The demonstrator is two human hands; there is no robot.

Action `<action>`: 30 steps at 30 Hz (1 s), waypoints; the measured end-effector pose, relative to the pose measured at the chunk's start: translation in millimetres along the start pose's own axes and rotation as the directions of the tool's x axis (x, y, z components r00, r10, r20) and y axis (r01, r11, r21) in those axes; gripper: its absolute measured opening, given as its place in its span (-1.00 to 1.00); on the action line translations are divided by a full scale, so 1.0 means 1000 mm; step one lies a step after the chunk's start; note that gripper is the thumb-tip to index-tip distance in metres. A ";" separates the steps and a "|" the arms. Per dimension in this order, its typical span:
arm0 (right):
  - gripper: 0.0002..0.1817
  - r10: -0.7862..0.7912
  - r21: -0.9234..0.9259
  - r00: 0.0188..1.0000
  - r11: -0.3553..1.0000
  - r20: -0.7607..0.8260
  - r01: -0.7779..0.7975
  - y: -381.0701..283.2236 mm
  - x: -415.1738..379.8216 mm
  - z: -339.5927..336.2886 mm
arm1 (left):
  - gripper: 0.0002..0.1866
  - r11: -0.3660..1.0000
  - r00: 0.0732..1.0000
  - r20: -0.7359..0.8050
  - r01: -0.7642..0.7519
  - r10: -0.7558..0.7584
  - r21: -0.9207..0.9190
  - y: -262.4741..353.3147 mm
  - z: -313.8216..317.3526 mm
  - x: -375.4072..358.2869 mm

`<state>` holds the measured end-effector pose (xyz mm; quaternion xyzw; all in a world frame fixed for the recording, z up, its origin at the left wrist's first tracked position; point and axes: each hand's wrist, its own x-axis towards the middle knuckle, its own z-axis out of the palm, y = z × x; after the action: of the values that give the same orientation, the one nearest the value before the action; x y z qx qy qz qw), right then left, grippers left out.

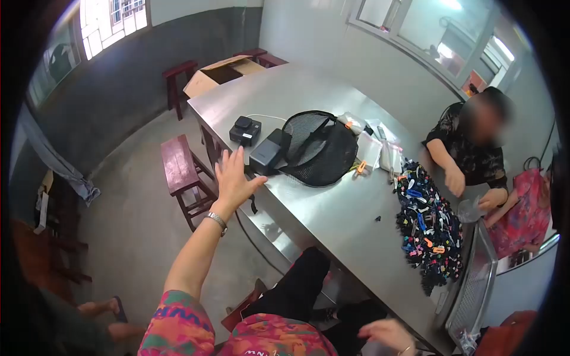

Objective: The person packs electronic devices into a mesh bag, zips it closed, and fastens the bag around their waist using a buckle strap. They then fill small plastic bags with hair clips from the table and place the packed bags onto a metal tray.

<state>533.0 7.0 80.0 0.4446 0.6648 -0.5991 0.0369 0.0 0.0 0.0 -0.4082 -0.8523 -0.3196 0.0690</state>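
My left hand reaches over the near edge of the metal table with its fingers spread, holding nothing. Just beyond its fingers are a grey-black box-shaped device and a smaller black device. Beside them lies a round black mesh piece. Low in the view, by the table's near edge and my lap, my right hand is slightly blurred; its fingers look loosely extended, with nothing visible in them. A heap of small black and coloured clips covers the table's right part.
Across the metal table, a person handles a clear plastic bag. Clear packets with orange clips lie by the mesh. A metal-mesh tray leans at the right end. A red stool and cardboard box stand left.
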 end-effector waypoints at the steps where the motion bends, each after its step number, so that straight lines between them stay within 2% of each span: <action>1: -0.75 0.011 0.006 1.000 1.000 -0.005 -0.011 0.001 -0.006 0.002 | 0.03 0.997 0.997 -0.034 -0.072 0.072 0.003 0.013 -0.008 -0.003; 2: -0.75 -0.059 -0.045 0.993 0.998 -0.107 0.054 -0.032 -0.001 0.002 | -0.02 0.989 0.987 -0.069 -0.147 0.147 0.007 0.021 -0.010 -0.005; 3: -0.75 -0.176 -0.074 0.962 0.984 -0.210 0.163 -0.067 0.037 0.014 | -0.02 0.981 0.978 -0.083 -0.191 0.194 0.037 0.014 -0.016 0.025; 4: -0.74 -0.320 -0.201 0.916 0.940 -0.242 0.276 -0.093 0.050 0.014 | -0.09 0.980 0.978 -0.057 -0.196 0.198 0.046 0.021 -0.011 0.024; 5: -0.74 -0.477 -0.337 0.841 0.859 -0.256 0.385 -0.118 0.074 0.015 | -0.16 0.977 0.976 -0.051 -0.207 0.210 0.058 0.028 -0.006 0.030; 6: -0.71 -0.577 -0.399 0.772 0.795 -0.267 0.456 -0.145 0.097 0.021 | -0.25 0.984 0.982 -0.076 -0.172 0.175 0.039 0.029 0.000 0.030; 7: -0.68 -0.650 -0.484 0.736 0.714 -0.189 0.506 -0.165 0.125 0.023 | -0.25 0.984 0.981 -0.073 -0.176 0.179 0.041 0.028 0.002 0.029; 8: -0.59 -0.792 -0.559 0.600 0.549 -0.113 0.621 -0.182 0.159 0.026 | -0.26 0.991 0.987 -0.089 -0.136 0.135 -0.007 0.028 0.004 0.029; 9: -0.52 -0.922 -0.766 0.385 0.270 -0.032 0.583 -0.211 0.187 0.035 | -0.27 0.994 0.991 -0.101 -0.097 0.091 -0.054 0.027 0.007 0.029; 10: -0.53 -0.934 -0.812 0.358 0.220 -0.014 0.541 -0.236 0.213 0.043 | -0.29 0.992 0.991 -0.114 -0.078 0.066 -0.100 0.023 0.008 0.029; 11: -0.53 -0.941 -0.853 0.339 0.172 0.006 0.493 -0.253 0.234 0.047 | -0.29 0.992 0.991 -0.114 -0.081 0.070 -0.101 0.021 0.010 0.028; 12: -0.53 -0.941 -0.855 0.339 0.172 0.005 0.490 -0.261 0.254 0.046 | -0.30 0.978 0.984 -0.176 -0.040 0.004 -0.203 0.020 0.013 0.026; 13: -0.65 -0.890 -0.937 0.448 0.086 0.080 0.338 -0.267 0.273 0.045 | -0.32 0.953 0.971 -0.229 -0.004 -0.069 -0.304 0.022 0.012 0.026; 14: -0.77 -0.817 -0.982 0.562 -0.028 0.131 0.188 -0.270 0.286 0.043 | -0.36 0.918 0.968 -0.194 0.076 -0.162 -0.390 0.023 0.009 0.024; 15: -0.77 -0.814 -0.981 0.565 -0.031 0.135 0.191 -0.272 0.293 0.040 | -0.36 0.917 0.967 -0.192 0.081 -0.167 -0.391 0.023 0.005 0.024; 17: -0.91 -0.742 -0.983 0.649 -0.074 0.168 0.170 -0.271 0.301 0.032 | -0.40 0.765 0.907 -0.183 0.194 -0.378 -0.614 0.025 -0.001 0.022; 18: -0.94 -0.788 -0.981 0.590 -0.091 0.176 0.171 -0.267 0.302 0.031 | -0.44 0.734 0.886 -0.202 0.198 -0.418 -0.650 0.028 -0.008 0.020; 19: -0.94 -0.785 -0.981 0.593 -0.094 0.178 0.170 -0.264 0.303 0.032 | -0.44 0.730 0.885 -0.198 0.201 -0.421 -0.653 0.033 -0.016 0.019; 21: -0.94 -0.832 -0.977 0.529 -0.064 0.166 0.205 -0.257 0.306 0.034 | -0.42 0.598 0.865 -0.233 0.092 -0.444 -0.796 0.045 -0.031 0.017; 22: -0.96 -0.874 -0.969 0.459 -0.045 0.156 0.243 -0.256 0.306 0.037 | -0.41 0.575 0.871 -0.248 0.048 -0.425 -0.817 0.051 -0.038 0.018; 23: -0.96 -0.874 -0.970 0.461 -0.043 0.153 0.241 -0.256 0.306 0.040 | -0.41 0.573 0.872 -0.246 0.048 -0.423 -0.818 0.057 -0.043 0.021; 25: -0.95 -0.908 -0.953 0.380 -0.059 0.175 0.297 -0.258 0.298 0.047 | -0.41 0.642 0.928 -0.239 0.000 -0.286 -0.767 0.072 -0.053 0.028; 26: -0.95 -0.931 -0.941 0.326 -0.047 0.163 0.335 -0.256 0.294 0.049 | -0.41 0.662 0.951 -0.132 0.091 -0.280 -0.744 0.084 -0.059 0.031; 27: -0.95 -0.930 -0.941 0.328 -0.048 0.164 0.334 -0.254 0.290 0.051 | -0.41 0.673 0.964 -0.056 0.138 -0.258 -0.727 0.094 -0.060 0.036; 29: -0.96 -0.937 -0.939 0.339 0.038 0.086 0.342 -0.249 0.280 0.054 | -0.40 0.827 0.986 -0.067 0.092 -0.154 -0.555 0.109 -0.050 0.043; 30: -0.94 -0.934 -0.939 0.347 0.040 0.086 0.341 -0.247 0.274 0.056 | -0.41 0.850 0.991 -0.045 0.085 -0.127 -0.520 0.115 -0.046 0.045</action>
<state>183.9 138.9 93.7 0.1300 0.9588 0.0513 -0.2474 49.1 55.0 108.9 -0.3513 -0.7531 -0.5556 -0.0279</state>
